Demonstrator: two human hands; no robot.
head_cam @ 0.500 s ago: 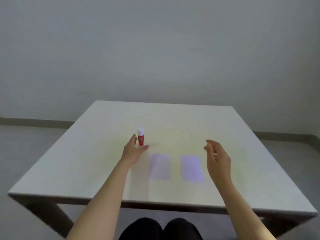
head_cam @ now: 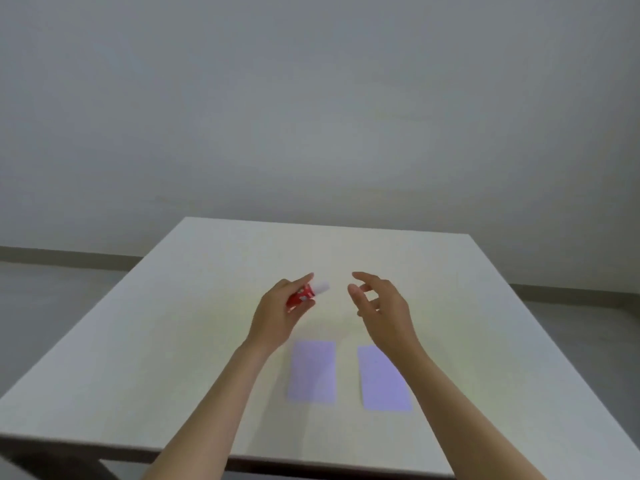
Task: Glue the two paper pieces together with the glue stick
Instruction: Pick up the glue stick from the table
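The left hand (head_cam: pixel 277 317), which half a second ago only reached, now has its grip closed on the red, white-capped glue stick (head_cam: pixel 306 295), lifted and tilted off the pale worktop (head_cam: pixel 138 358); the right hand (head_cam: pixel 381 306) has come nearer, grip wide.

A plain grey wall (head_cam: pixel 311 98) stood behind the pale table (head_cam: pixel 138 358). Grey floor (head_cam: pixel 52 285) met a darker baseboard (head_cam: pixel 62 255).

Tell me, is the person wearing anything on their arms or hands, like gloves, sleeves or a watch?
Nothing that shows. The left hand and right hand are bare, without gloves or rings that I can make out. Both forearms are uncovered down to the picture's lower edge: no sleeves, watch or bracelet.
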